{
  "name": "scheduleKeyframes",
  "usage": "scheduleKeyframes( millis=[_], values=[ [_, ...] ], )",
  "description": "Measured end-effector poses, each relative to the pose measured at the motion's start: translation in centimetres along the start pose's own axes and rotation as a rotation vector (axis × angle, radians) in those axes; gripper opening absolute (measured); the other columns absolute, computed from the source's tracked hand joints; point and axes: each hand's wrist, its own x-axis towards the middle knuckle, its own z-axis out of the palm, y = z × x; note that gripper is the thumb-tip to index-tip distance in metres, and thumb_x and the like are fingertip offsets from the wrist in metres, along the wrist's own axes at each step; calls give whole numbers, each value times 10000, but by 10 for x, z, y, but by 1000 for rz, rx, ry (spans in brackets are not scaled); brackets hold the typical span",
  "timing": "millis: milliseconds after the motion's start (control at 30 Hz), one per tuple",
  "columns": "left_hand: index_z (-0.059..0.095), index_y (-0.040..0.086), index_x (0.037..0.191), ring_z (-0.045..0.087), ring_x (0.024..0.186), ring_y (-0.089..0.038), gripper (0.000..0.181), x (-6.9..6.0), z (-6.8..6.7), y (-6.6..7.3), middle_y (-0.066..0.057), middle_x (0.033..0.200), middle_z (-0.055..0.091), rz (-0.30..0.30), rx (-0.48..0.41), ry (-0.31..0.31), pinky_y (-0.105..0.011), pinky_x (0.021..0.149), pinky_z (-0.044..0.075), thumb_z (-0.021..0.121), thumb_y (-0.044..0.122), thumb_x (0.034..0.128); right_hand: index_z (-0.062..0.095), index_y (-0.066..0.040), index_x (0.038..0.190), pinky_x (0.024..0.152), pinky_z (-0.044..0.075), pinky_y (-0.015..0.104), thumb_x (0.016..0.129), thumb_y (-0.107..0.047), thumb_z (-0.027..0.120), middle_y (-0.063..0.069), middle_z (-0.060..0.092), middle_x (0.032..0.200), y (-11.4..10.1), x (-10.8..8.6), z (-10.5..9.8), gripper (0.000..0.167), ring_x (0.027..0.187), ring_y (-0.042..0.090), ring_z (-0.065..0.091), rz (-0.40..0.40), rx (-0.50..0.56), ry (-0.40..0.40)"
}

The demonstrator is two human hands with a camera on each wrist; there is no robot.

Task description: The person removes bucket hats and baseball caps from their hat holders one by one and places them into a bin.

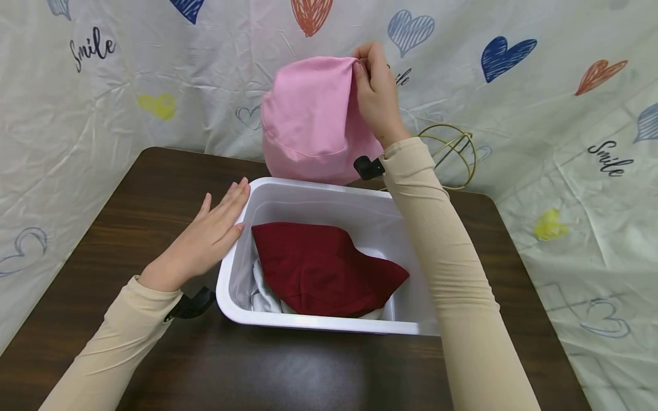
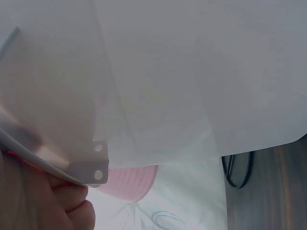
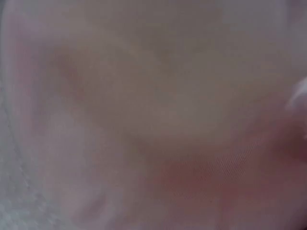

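A pink fabric hat (image 1: pixel 311 123) is lifted behind the white plastic bin (image 1: pixel 329 326), and my right hand (image 1: pixel 379 94) pinches its upper right edge. In the right wrist view, blurred pinkish fabric (image 3: pixel 144 143) fills nearly everything. My left hand (image 1: pixel 203 242) rests with straight fingers against the bin's left rim. Inside the bin lies a dark red bucket hat (image 1: pixel 324 268), with pale cloth (image 1: pixel 264 294) showing under it. From the left wrist, the bin's wall (image 2: pixel 158 81) covers most of the view, and part of the pink hat (image 2: pixel 132 182) shows below it.
A gold wire stand (image 1: pixel 454 154) is at the back right, partly hidden by my right forearm. The dark wooden table (image 1: pixel 308 371) carries the bin. A white cloth backdrop (image 1: pixel 205 51) with printed hearts hangs behind and along both sides.
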Motion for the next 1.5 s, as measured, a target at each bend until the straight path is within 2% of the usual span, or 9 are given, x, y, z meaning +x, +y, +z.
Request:
scheduleKeyframes(
  millis=[233, 533, 667, 800, 933, 1033, 1167, 1333, 1500],
  values=[
    [98, 21, 1507, 66, 1432, -302, 591, 0, -1, 1, -148, 1568, 76, -4, -4, -7, -592, 1087, -27, 373, 168, 1005, 506, -83, 1019, 872, 338, 161, 1007, -80, 358, 21, 543, 1029, 5, -5, -6, 149, 997, 95, 477, 75, 16, -116],
    [83, 26, 1509, 55, 1434, -290, 595, 0, -2, 0, -135, 1571, 65, -6, 5, -15, -598, 1084, -22, 370, 170, 1007, 556, -22, 926, 818, 338, 212, 969, 39, 385, 10, 505, 907, 5, -13, -19, 187, 910, 143, 454, -63, 197, -188],
    [88, 25, 1508, 55, 1434, -291, 595, 0, -2, 1, -135, 1570, 67, -5, 2, -14, -603, 1082, -21, 373, 170, 1006, 576, 7, 928, 800, 341, 231, 961, 58, 391, 10, 518, 903, 3, -21, -30, 194, 887, 147, 460, -132, 205, -203],
    [95, 22, 1507, 58, 1432, -301, 591, 0, -2, 1, -139, 1569, 66, -2, -5, -10, -602, 1081, -27, 373, 168, 1006, 601, -16, 925, 799, 347, 235, 957, 62, 410, 27, 541, 902, -1, -27, -41, 208, 880, 162, 463, -131, 194, -230],
    [96, 23, 1508, 60, 1432, -304, 589, 0, -1, 0, -141, 1569, 66, -2, -5, -10, -604, 1081, -23, 371, 169, 1007, 610, -4, 905, 786, 375, 248, 941, 91, 419, 48, 568, 889, -6, -35, -53, 216, 857, 196, 483, -237, 175, -285],
    [89, 32, 1510, 53, 1433, -295, 594, 0, -2, 1, -132, 1571, 61, -5, -3, -16, -605, 1081, -18, 374, 173, 1007, 621, 14, 906, 771, 389, 254, 927, 108, 428, 65, 578, 876, -11, -45, -62, 216, 845, 200, 494, -305, 150, -309],
    [95, 30, 1509, 56, 1433, -296, 598, -1, -1, 0, -129, 1571, 65, -2, 3, -12, -606, 1081, -10, 383, 169, 1004, 620, 54, 909, 779, 393, 254, 913, 126, 437, 52, 582, 863, -18, -57, -73, 197, 854, 180, 499, -314, 123, -336],
    [104, 23, 1507, 66, 1431, -309, 599, -1, 0, -2, -137, 1569, 75, 1, 2, -1, -597, 1085, -21, 391, 163, 1000, 593, 125, 892, 771, 384, 247, 881, 172, 430, 49, 588, 845, -23, -74, -86, 170, 817, 178, 500, -399, 128, -379],
    [92, 28, 1509, 52, 1434, -291, 599, -1, -1, -1, -133, 1570, 67, 0, -5, -7, -595, 1085, -27, 380, 174, 1005, 612, 91, 894, 739, 366, 239, 865, 162, 450, 108, 598, 865, -20, -99, -95, 180, 787, 187, 485, -441, 152, -432]
  ],
)
